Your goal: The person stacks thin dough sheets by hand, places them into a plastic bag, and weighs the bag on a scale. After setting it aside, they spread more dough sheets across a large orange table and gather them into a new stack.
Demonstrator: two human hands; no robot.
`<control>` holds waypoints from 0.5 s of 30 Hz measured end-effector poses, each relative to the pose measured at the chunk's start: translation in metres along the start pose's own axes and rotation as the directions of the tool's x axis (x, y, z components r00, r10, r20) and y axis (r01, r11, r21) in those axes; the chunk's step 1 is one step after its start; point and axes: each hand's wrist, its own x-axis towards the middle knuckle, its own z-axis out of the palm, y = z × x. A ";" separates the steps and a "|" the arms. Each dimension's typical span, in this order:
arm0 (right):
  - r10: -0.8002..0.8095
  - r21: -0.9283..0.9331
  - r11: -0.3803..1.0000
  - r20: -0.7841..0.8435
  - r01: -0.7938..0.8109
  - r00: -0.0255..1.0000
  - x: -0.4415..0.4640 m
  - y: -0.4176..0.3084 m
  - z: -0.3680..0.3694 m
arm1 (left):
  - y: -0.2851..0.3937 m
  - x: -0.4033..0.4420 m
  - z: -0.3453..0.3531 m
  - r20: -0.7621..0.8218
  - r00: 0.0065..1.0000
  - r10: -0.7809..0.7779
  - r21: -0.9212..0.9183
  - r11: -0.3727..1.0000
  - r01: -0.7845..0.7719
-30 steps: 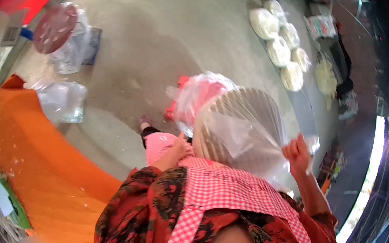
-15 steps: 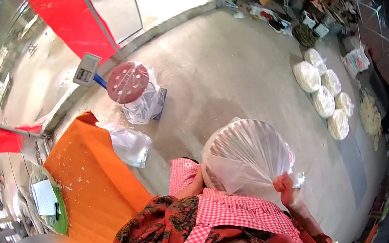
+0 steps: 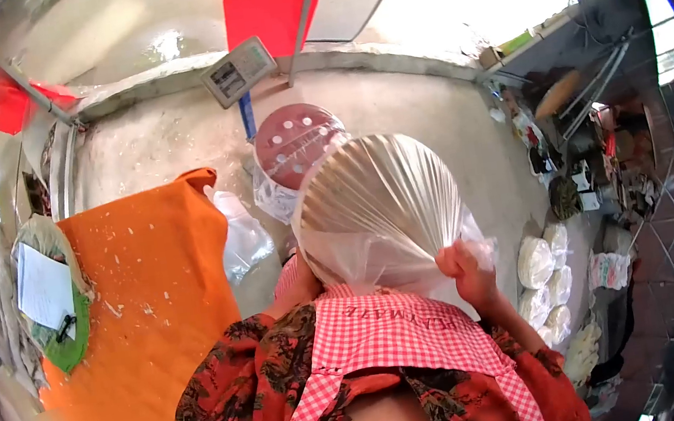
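Observation:
A large round pack in a clear plastic bag (image 3: 377, 192) is held up in front of my chest, tilted, with the plastic pleated toward one side. My right hand (image 3: 466, 270) is closed on the gathered neck of the bag, and loose plastic sticks out beyond the fist. My left hand (image 3: 304, 281) is against the pack's lower left side; its fingers are hidden behind the pack. Just beyond the pack is a dark red round stool top with white dots (image 3: 294, 139), partly covered in clear plastic. Next to it rises a scale's display (image 3: 240, 72) on a blue post.
An orange-covered table (image 3: 139, 262) stands at left, with paper (image 3: 45, 287) and a pen on a green-edged basket (image 3: 74, 347). Clear plastic bags (image 3: 242, 231) lie beside it. Several bagged round packs (image 3: 535, 261) sit on the floor at right. Clutter lines the right wall.
My view has turned toward the right. The bagged pack has come up and forward, nearer the stool and scale. My right hand still grips the gathered plastic.

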 end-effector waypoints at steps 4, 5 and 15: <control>0.017 -0.078 0.997 0.149 -0.005 0.989 0.099 -0.015 0.005 | 0.051 0.021 0.012 -0.044 0.983 0.177 -0.088 0.980 -0.181; 0.019 -0.088 0.996 0.200 -0.001 0.980 0.122 -0.022 0.008 | 0.062 0.028 0.015 -0.053 0.973 0.227 -0.108 0.967 -0.231; 0.112 -0.139 0.989 0.418 -0.058 0.902 0.336 0.011 0.018 | 0.144 0.115 0.049 -0.233 0.733 0.639 -0.311 0.665 -0.679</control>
